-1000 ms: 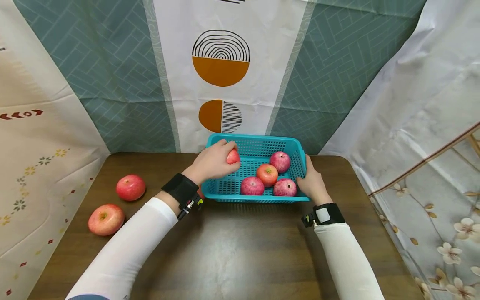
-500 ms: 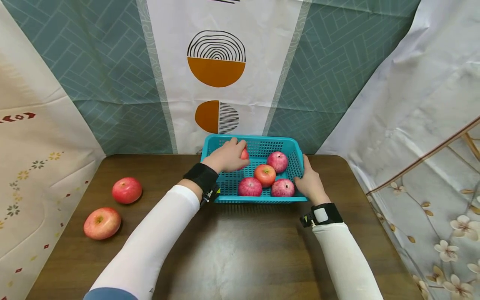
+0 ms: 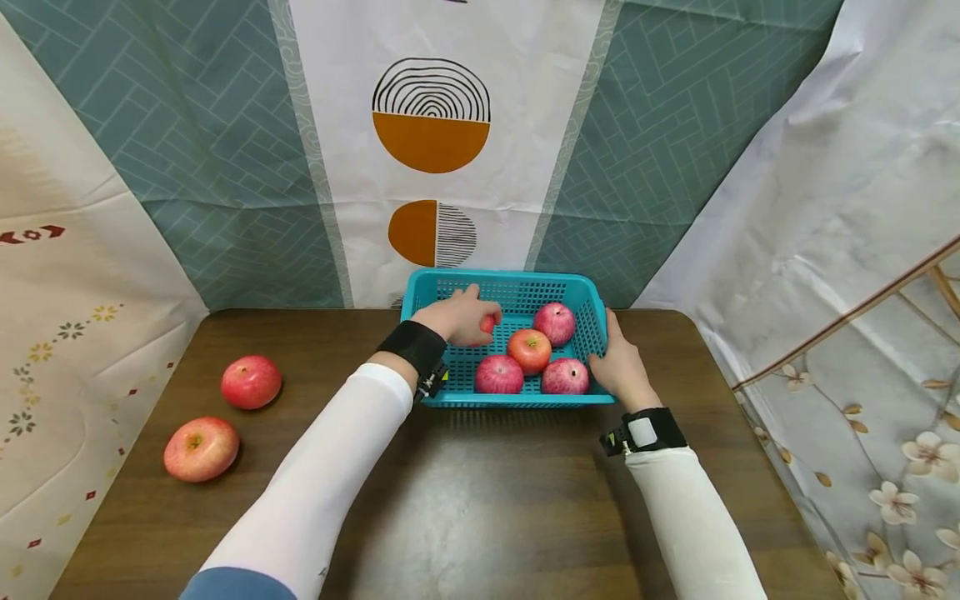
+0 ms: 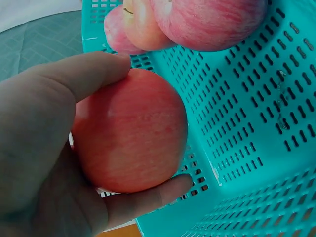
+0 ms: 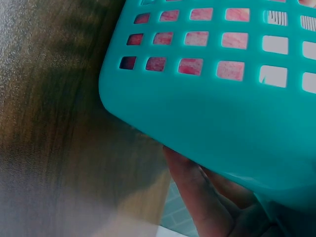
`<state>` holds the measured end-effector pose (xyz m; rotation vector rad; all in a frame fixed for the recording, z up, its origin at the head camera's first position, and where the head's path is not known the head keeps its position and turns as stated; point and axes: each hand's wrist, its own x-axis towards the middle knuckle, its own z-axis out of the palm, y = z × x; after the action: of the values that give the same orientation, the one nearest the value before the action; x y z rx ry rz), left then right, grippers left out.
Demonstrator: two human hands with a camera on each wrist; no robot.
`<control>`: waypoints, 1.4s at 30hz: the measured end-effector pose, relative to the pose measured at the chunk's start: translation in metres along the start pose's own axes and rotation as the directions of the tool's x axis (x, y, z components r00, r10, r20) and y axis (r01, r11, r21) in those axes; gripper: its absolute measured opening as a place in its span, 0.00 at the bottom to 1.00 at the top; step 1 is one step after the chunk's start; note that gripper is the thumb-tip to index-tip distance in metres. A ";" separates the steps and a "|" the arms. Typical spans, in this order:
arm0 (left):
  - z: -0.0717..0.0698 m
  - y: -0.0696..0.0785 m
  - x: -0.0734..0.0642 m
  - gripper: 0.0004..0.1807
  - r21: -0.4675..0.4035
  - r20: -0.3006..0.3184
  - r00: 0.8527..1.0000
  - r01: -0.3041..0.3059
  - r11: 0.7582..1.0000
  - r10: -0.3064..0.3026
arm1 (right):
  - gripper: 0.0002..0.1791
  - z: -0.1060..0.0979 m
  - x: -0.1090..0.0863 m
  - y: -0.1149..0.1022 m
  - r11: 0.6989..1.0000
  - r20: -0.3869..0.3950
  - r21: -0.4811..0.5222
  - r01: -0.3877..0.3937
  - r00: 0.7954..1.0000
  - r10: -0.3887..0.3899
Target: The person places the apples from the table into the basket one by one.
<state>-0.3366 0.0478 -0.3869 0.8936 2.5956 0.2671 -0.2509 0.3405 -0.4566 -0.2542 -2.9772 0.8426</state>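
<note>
My left hand (image 3: 456, 318) is inside the turquoise plastic basket (image 3: 517, 401), toward its left part, holding a red apple (image 3: 487, 324). In the left wrist view, the thumb lies along one side of this apple (image 4: 136, 131) and a finger runs along the opposite side, low over the slotted floor. At the basket's right end, my right hand (image 3: 622, 367) grips the wall, thumb at the rim and fingers along the outside. From the right wrist, its fingers (image 5: 195, 192) show against the basket's outer underside (image 5: 207, 118); the rest is hidden.
Several other apples sit in the basket's right half, among them an orange-red apple (image 3: 529, 350) and a striped apple (image 3: 566, 377). Two more, a red apple (image 3: 251, 382) and a paler apple (image 3: 201, 448), stand on the wooden table's left side. A patterned cloth (image 3: 431, 179) hangs behind.
My left hand has moved right from the basket's left edge and lowered its apple inside. The right hand keeps its place at the right end, and the basket stays put.
</note>
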 end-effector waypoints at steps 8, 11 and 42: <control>-0.007 0.007 0.004 0.22 0.034 0.007 1.000 -0.002 0.999 0.002 | 0.47 -0.002 0.002 0.004 1.000 -0.009 0.001 -0.002 1.000 0.002; -0.008 0.010 0.007 0.24 0.053 0.029 1.000 -0.002 0.999 0.001 | 0.47 -0.005 0.000 0.004 1.000 -0.012 -0.006 0.000 1.000 0.000; 0.013 0.024 0.040 0.24 0.177 0.018 0.998 0.056 0.983 -0.060 | 0.47 0.002 0.003 0.002 1.000 -0.015 -0.007 0.001 1.000 -0.002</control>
<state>-0.3475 0.0921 -0.4035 0.8719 2.6494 0.0098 -0.2535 0.3422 -0.4592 -0.2574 -2.9664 0.8266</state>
